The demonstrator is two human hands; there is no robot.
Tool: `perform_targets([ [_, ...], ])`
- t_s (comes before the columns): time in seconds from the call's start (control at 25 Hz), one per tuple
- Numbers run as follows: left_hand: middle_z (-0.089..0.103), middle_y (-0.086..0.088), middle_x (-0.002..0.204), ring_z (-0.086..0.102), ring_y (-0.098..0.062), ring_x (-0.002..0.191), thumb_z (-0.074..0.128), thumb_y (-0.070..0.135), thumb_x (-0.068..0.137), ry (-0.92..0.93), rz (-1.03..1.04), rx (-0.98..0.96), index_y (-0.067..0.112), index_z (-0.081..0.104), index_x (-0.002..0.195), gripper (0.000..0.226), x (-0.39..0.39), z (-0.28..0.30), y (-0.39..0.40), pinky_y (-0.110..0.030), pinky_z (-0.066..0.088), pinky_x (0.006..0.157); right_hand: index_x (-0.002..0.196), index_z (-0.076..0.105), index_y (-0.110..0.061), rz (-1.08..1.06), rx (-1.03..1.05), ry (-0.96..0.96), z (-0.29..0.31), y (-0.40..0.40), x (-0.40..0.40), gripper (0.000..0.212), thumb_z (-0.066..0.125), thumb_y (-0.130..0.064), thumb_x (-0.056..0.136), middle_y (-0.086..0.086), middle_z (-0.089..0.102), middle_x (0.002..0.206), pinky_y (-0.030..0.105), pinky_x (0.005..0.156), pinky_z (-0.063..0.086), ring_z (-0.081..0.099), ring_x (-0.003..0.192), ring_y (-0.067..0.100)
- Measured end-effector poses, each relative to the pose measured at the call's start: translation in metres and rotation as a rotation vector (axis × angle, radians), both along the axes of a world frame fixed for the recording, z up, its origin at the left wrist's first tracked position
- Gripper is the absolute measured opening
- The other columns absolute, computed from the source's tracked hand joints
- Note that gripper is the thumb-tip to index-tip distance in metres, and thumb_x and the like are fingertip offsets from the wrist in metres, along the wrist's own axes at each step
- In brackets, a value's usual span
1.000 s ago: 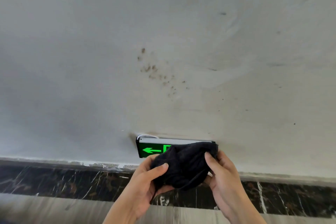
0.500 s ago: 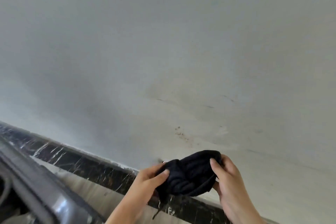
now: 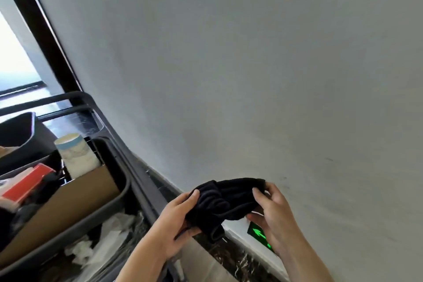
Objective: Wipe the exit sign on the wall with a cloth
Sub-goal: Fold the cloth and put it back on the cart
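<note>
Two hands bunch a black cloth (image 3: 225, 201) between them, the left hand (image 3: 176, 224) gripping its lower end, the right hand (image 3: 272, 213) pinching the upper edge. Low on the grey wall (image 3: 251, 75), the green exit sign (image 3: 259, 233) peeks out behind the right hand. A cleaning cart (image 3: 109, 204) stands left.

Most of the exit sign (image 3: 258, 232) was hidden behind the right hand (image 3: 272, 215) and the black cloth (image 3: 223, 199); only a green arrow showed. Part of each hand's fingers (image 3: 259, 194) was tucked under the cloth. Both arms were cut off at the near edge. On the left, the cart (image 3: 109, 204) ran off the picture, and the things in it were too blurry to tell.
</note>
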State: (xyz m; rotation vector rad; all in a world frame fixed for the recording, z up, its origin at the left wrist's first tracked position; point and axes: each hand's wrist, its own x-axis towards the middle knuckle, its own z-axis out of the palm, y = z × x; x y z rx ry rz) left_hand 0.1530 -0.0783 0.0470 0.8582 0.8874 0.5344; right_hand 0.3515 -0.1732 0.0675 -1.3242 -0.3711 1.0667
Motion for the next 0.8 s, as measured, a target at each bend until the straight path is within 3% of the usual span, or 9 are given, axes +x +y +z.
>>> perform_targets([
  [0.08, 0.075, -0.008, 0.118, 0.072, -0.024, 0.106, 0.073, 0.042, 0.076, -0.004, 0.073, 0.009, 0.021, 0.075, 0.11, 0.04, -0.031, 0.001, 0.007, -0.034, 0.061, 0.07, 0.104, 0.063, -0.012, 0.068, -0.002, 0.014, 0.004, 0.025, -0.023, 0.012, 0.054, -0.01, 0.096, 0.014, 0.069, 0.103, 0.027, 0.051, 0.053, 0.068, 0.076, 0.022],
  [0.2, 0.072, -0.014, 0.123, 0.069, -0.03, 0.112, 0.075, 0.036, 0.078, -0.093, 0.199, -0.009, 0.014, 0.075, 0.114, 0.042, -0.077, -0.005, 0.023, -0.043, 0.058, 0.089, 0.108, 0.062, -0.01, 0.215, 0.002, 0.035, 0.007, 0.061, -0.057, 0.014, 0.057, -0.012, 0.095, 0.015, 0.069, 0.106, 0.026, 0.051, 0.055, 0.073, 0.071, 0.019],
  [0.24, 0.069, -0.017, 0.127, 0.067, -0.033, 0.117, 0.072, 0.033, 0.084, -0.153, 0.205, -0.017, 0.012, 0.074, 0.116, 0.039, -0.089, -0.005, 0.027, -0.044, 0.057, 0.093, 0.113, 0.06, -0.011, 0.302, 0.02, 0.036, 0.007, 0.071, -0.068, 0.021, 0.061, -0.017, 0.093, 0.013, 0.069, 0.109, 0.025, 0.053, 0.055, 0.074, 0.075, 0.017],
  [0.32, 0.066, -0.019, 0.132, 0.063, -0.034, 0.122, 0.07, 0.029, 0.089, -0.244, 0.2, 0.0, 0.011, 0.07, 0.122, 0.038, -0.108, -0.006, 0.035, -0.04, 0.059, 0.091, 0.13, 0.05, -0.018, 0.549, 0.035, -0.087, -0.001, 0.088, -0.088, 0.056, 0.075, -0.03, 0.082, 0.007, 0.066, 0.122, 0.027, 0.068, 0.058, 0.072, 0.095, 0.017],
  [0.4, 0.068, -0.02, 0.127, 0.067, -0.034, 0.115, 0.078, 0.022, 0.081, -0.254, 0.201, 0.063, 0.012, 0.069, 0.124, 0.045, -0.122, -0.01, 0.045, -0.035, 0.06, 0.084, 0.136, 0.039, -0.032, 0.736, 0.035, -0.29, -0.01, 0.102, -0.109, 0.082, 0.084, -0.037, 0.067, -0.005, 0.061, 0.128, 0.03, 0.088, 0.055, 0.065, 0.112, 0.011],
  [0.44, 0.07, -0.021, 0.121, 0.07, -0.033, 0.108, 0.081, 0.016, 0.076, -0.23, 0.209, 0.098, 0.011, 0.07, 0.122, 0.048, -0.126, -0.012, 0.05, -0.034, 0.06, 0.08, 0.133, 0.039, -0.039, 0.764, 0.039, -0.382, -0.015, 0.109, -0.119, 0.083, 0.084, -0.038, 0.064, -0.012, 0.061, 0.125, 0.029, 0.094, 0.053, 0.063, 0.113, 0.005],
  [0.52, 0.074, -0.021, 0.111, 0.073, -0.032, 0.098, 0.083, 0.006, 0.073, -0.136, 0.264, 0.149, 0.008, 0.072, 0.116, 0.045, -0.133, -0.018, 0.058, -0.032, 0.061, 0.073, 0.119, 0.054, -0.041, 0.725, 0.061, -0.508, -0.023, 0.124, -0.132, 0.06, 0.08, -0.035, 0.066, -0.016, 0.068, 0.11, 0.029, 0.092, 0.054, 0.066, 0.103, 0.002],
  [0.64, 0.075, -0.021, 0.106, 0.073, -0.033, 0.096, 0.077, 0.009, 0.073, -0.023, 0.379, 0.139, 0.005, 0.071, 0.114, 0.042, -0.144, -0.025, 0.068, -0.032, 0.061, 0.07, 0.095, 0.069, -0.031, 0.578, 0.054, -0.539, -0.03, 0.144, -0.144, 0.019, 0.072, -0.018, 0.082, -0.006, 0.075, 0.091, 0.04, 0.087, 0.057, 0.071, 0.092, 0.016],
  [0.8, 0.077, -0.015, 0.101, 0.075, -0.029, 0.091, 0.072, 0.01, 0.087, 0.053, 0.484, 0.079, 0.009, 0.071, 0.112, 0.025, -0.164, -0.032, 0.085, -0.039, 0.059, 0.074, 0.097, 0.065, -0.018, 0.487, -0.05, -0.292, -0.036, 0.173, -0.155, 0.008, 0.058, -0.018, 0.094, 0.005, 0.072, 0.095, 0.044, 0.073, 0.061, 0.071, 0.084, 0.021],
])
